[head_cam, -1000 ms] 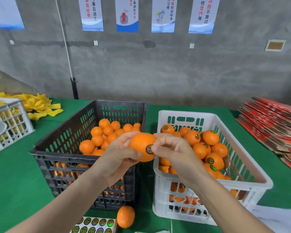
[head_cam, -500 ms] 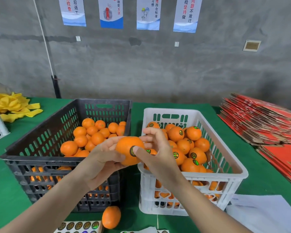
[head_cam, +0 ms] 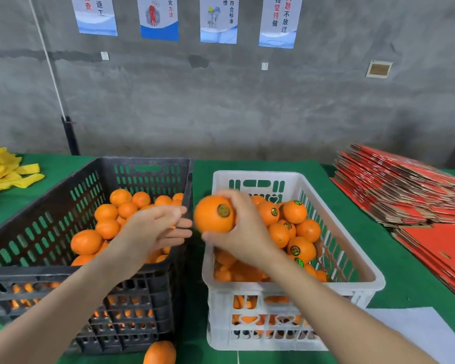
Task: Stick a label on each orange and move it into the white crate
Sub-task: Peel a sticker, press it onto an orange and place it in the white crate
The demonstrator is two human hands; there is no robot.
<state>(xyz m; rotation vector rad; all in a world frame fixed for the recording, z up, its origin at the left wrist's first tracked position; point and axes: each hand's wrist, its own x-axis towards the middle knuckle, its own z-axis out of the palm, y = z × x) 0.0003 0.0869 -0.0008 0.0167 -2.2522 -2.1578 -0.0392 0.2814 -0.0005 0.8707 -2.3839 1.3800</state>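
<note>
"Plastic, both crates?"

"Yes, slotted walls on each. The black crate [head_cam: 147, 162] holds bare, dimpled oranges; the white crate [head_cam: 260, 175] beside it holds oranges with round dark stickers."

"And the orange in play?"

"The orange [head_cam: 212, 215] is round and glossy, with a round dark label [head_cam: 223, 210] on the side facing the camera. The right hand [head_cam: 247, 232] has its fingers and thumb curled round it, in the air over the white crate's left rim."

"The other hand?"

"The left hand [head_cam: 153, 232] hovers over the black crate's right edge, fingers fairly straight, holding nothing."

"Anything else on the desk?"

"Green cloth covers the desk [head_cam: 410, 285]. One loose orange [head_cam: 160, 353] lies in front of the black crate. Flat red cardboard sheets [head_cam: 405, 193] are stacked at the right, and soft yellow foam pieces [head_cam: 3, 169] are heaped far left."
</note>
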